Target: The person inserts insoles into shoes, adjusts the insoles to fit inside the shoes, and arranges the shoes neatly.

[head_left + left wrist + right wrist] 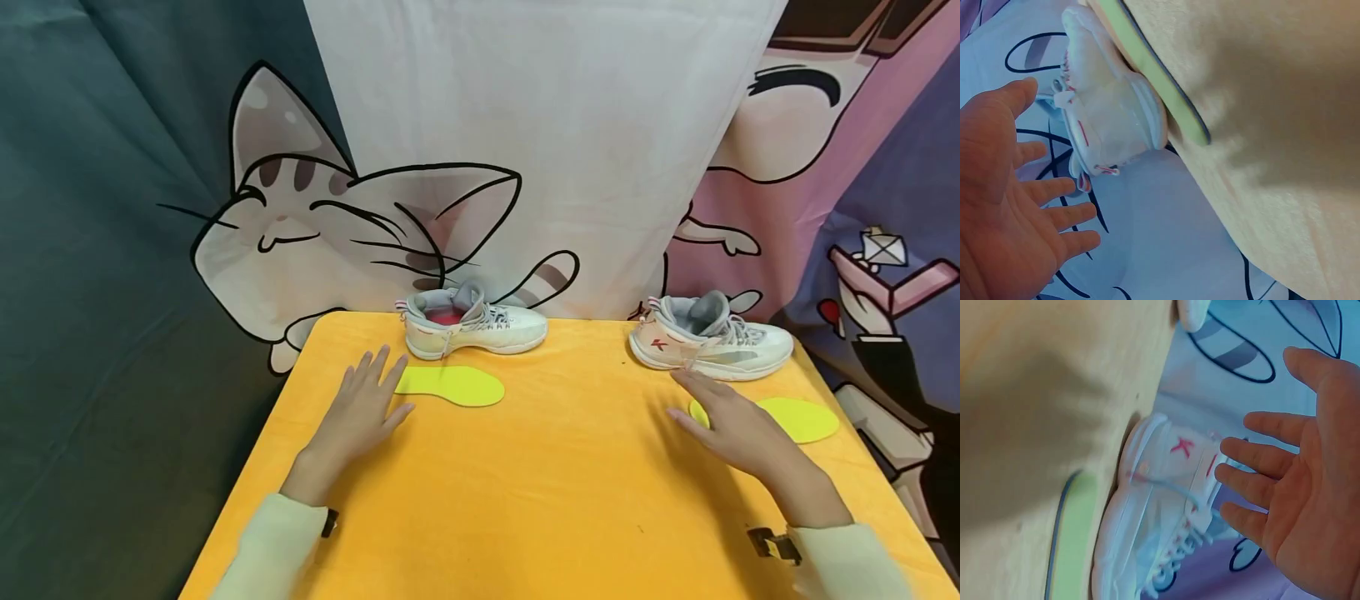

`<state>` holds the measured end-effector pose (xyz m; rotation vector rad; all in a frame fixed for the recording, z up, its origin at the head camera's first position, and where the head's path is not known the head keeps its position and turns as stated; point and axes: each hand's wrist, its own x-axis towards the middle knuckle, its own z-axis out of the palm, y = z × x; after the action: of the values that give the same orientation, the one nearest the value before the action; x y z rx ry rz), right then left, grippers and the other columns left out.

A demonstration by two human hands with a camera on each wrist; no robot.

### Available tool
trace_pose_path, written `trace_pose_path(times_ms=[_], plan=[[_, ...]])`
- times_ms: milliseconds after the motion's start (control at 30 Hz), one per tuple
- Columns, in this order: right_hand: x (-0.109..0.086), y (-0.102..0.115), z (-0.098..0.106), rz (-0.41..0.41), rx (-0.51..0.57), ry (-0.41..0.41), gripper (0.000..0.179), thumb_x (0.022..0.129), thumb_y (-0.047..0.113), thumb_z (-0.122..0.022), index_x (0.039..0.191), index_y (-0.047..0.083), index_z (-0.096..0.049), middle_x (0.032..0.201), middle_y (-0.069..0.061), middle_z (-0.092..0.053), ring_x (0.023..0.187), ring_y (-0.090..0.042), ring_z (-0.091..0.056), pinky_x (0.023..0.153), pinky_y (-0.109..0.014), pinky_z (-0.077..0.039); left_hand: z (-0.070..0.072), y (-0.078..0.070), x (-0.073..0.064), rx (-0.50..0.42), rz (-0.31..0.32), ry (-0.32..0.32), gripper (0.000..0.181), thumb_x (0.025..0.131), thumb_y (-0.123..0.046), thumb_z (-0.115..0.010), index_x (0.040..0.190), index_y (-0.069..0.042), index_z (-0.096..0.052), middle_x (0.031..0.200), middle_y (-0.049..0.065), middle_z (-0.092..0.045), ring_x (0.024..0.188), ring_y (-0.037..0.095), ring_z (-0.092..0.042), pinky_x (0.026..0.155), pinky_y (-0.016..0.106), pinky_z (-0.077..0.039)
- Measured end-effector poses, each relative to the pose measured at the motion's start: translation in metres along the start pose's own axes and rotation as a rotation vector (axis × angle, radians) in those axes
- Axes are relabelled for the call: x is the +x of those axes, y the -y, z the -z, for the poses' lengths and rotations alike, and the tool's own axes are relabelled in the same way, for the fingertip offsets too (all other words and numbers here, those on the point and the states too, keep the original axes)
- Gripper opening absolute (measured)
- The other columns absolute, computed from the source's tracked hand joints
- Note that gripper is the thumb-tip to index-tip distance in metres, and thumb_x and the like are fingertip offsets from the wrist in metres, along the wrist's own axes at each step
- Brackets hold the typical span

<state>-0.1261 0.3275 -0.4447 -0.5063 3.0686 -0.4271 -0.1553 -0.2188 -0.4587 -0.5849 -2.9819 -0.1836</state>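
My left hand (362,410) hovers with fingers spread, just left of a yellow insole (457,386) lying flat on the table. Behind that insole stands a white sneaker (487,327), its toe pointing right and a pinkish-red lining showing inside. Over on the other side, my right hand (738,433) is held above a second yellow insole (798,419) and covers part of it. Beyond it is another white sneaker (712,342) with a red mark on its heel. Both palms look bare in the left wrist and right wrist views; neither hand holds anything.
A yellow-orange table (525,500) carries everything, and both sneakers stand close to its back edge. Right behind hangs a printed cloth (585,125) with a cartoon cat. A small dark strap piece (772,546) shows by the right sleeve.
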Motion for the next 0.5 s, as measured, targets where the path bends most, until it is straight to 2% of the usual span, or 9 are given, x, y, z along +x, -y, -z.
trace_pose_path(times_ms=[267,500], plan=[[0.02,0.02,-0.009,0.055,0.061,0.015,0.064,0.103,0.041,-0.062,0.153,0.005,-0.046,0.155,-0.026,-0.048,0.138,-0.05,-0.049,0.108,-0.068,-0.04,0.005,-0.012,0.013,-0.009,-0.003,0.01,0.074,0.101,-0.046,-0.063,0.16,-0.008,-0.038,0.165,0.026,-0.03,0.15,0.052,-0.029,0.118,0.07,-0.026],[0.032,0.031,-0.019,0.08,0.098,0.04,0.065,0.104,0.045,-0.059,0.155,0.007,-0.045,0.159,-0.021,-0.044,0.141,-0.047,-0.047,0.111,-0.066,-0.039,0.007,-0.014,0.03,0.002,-0.027,0.026,0.07,0.102,-0.045,-0.061,0.158,-0.008,-0.04,0.165,0.025,-0.031,0.152,0.05,-0.028,0.121,0.067,-0.024]])
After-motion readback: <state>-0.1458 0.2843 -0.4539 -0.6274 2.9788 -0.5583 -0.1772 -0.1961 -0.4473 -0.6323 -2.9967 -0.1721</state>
